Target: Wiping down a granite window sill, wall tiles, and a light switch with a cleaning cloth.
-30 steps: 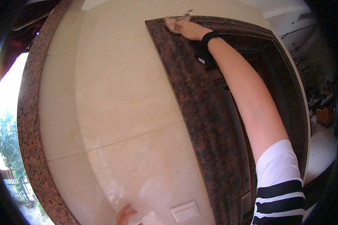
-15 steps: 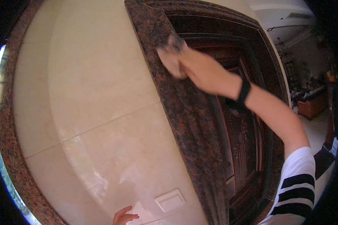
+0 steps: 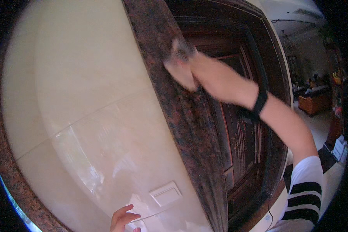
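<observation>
My right hand (image 3: 192, 63), smeared by motion, is at the dark speckled stone door frame (image 3: 174, 108). Its fingers seem closed on a soft pale thing (image 3: 180, 75) with a dark patterned part, probably a cloth, pressed to the stone. A black band (image 3: 260, 102) circles that wrist. Low in the picture, my left hand (image 3: 121, 219) has its fingers apart and nothing in them. It is nearest to the white wall switch (image 3: 166, 194) on the glossy cream tiles (image 3: 92, 96); part of it is cut off by the lower edge.
A dark carved wooden door (image 3: 241, 135) is set inside the frame. Beyond it at the right, a room holds a reddish-brown wooden piece of furniture (image 3: 315, 103). Another speckled stone edge (image 3: 11, 181) runs down the left side, with bright daylight past it.
The view has shifted, so the wall switch sits higher and further left. My right hand has moved a little down along the frame. More of my left hand shows.
</observation>
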Demonstrator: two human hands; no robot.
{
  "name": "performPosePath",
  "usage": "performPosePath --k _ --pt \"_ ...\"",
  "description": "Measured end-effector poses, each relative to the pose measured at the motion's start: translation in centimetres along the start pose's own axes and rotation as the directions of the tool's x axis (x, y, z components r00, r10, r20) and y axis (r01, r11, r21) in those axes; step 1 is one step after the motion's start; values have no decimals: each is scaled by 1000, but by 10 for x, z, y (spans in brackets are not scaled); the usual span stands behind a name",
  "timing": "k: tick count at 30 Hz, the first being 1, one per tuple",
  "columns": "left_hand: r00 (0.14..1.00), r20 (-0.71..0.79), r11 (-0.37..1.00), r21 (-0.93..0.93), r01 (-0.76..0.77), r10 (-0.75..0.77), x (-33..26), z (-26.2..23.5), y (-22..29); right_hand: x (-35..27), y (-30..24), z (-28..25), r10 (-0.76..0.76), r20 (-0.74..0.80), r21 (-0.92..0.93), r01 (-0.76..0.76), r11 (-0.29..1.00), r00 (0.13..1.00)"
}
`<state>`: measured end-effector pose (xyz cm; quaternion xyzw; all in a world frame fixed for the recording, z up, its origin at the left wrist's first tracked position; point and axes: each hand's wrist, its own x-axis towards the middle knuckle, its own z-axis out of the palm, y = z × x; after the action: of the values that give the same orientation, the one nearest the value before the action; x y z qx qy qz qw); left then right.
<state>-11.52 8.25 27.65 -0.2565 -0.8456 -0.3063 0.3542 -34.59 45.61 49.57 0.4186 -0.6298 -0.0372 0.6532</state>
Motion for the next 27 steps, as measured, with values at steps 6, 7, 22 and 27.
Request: performPosePath --k 6,7,22,27 --pt "999 31 1000 8 -8 8 -1 15 -23 100 97 4 -67 -74 -135 57 989 995" --pt "999 47 1000 -5 -4 4 0 17 -30 91 95 1 -52 -14 -97 50 994 999" --pt "987 -68 974 -183 131 -146 -23 40 -89 -266 -177 13 -94 501 247 -39 968 860" --pt "996 -20 986 -145 80 -83 -19 25 -81 -235 -139 11 -90 416 318 -52 947 905"
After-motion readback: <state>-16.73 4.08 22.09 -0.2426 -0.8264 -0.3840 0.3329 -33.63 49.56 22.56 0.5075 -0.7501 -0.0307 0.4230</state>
